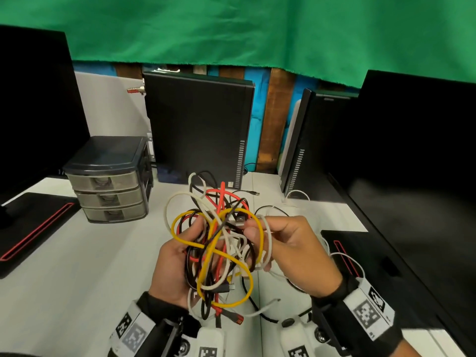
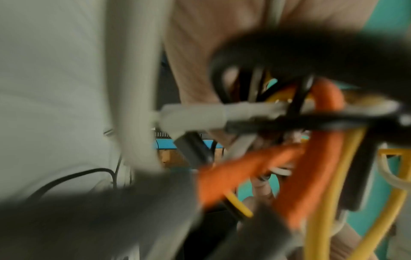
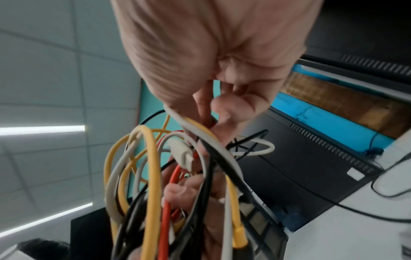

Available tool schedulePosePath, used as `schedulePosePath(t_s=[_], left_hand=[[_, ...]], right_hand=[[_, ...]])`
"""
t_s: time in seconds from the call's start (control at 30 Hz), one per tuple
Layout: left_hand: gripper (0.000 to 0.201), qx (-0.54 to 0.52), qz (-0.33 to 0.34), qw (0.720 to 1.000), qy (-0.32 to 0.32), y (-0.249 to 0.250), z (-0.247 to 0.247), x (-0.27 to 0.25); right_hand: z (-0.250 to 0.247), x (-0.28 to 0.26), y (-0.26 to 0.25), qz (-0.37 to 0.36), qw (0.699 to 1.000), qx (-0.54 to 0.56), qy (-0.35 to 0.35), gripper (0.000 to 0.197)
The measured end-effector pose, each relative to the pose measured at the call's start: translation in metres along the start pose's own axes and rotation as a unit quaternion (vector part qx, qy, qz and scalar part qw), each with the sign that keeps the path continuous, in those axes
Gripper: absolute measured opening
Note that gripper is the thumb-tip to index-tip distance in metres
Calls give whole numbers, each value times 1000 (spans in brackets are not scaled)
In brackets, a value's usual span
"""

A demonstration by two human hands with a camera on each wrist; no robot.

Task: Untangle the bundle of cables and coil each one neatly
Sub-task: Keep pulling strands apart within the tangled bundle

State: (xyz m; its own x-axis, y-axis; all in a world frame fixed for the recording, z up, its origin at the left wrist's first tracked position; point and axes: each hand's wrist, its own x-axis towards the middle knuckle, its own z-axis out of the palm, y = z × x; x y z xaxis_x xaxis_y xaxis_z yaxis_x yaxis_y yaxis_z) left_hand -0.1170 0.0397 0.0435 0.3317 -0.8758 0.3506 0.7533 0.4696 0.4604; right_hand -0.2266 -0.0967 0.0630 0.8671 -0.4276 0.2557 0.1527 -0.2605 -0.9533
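The left hand [image 1: 171, 266] cradles the cable bundle [image 1: 219, 243] with curled fingers; the right hand [image 1: 291, 251] pinches a plug at its top.

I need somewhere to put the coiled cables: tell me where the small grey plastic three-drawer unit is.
In the head view the small grey plastic three-drawer unit stands on the white desk at the left, beside the upright black computer case.
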Motion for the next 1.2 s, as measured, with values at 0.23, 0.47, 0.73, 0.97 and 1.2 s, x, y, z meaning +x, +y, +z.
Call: schedulePosePath(t_s=[0.23, 0.47, 0.73, 0.97, 1.2], left_hand=[[57, 221, -62, 961, 156, -6, -32, 0], [29, 185, -55, 945, 264, -20, -20, 8], [75, 180, -30, 960, 211, -22, -17, 5], [42, 343, 4, 907, 247, -43, -4, 12], [52, 251, 44, 907, 337, -32, -27, 12]], right_hand=[[1, 2, 7, -6, 994, -112, 12, 11], [9, 1, 18, -41, 964, -234, 122, 18], [2, 4, 20, -74, 929, -276, 236, 21], [10, -4, 10, -108, 924, -358, 76, 17], [5, 0, 3, -49, 971, -212, 102, 12]])
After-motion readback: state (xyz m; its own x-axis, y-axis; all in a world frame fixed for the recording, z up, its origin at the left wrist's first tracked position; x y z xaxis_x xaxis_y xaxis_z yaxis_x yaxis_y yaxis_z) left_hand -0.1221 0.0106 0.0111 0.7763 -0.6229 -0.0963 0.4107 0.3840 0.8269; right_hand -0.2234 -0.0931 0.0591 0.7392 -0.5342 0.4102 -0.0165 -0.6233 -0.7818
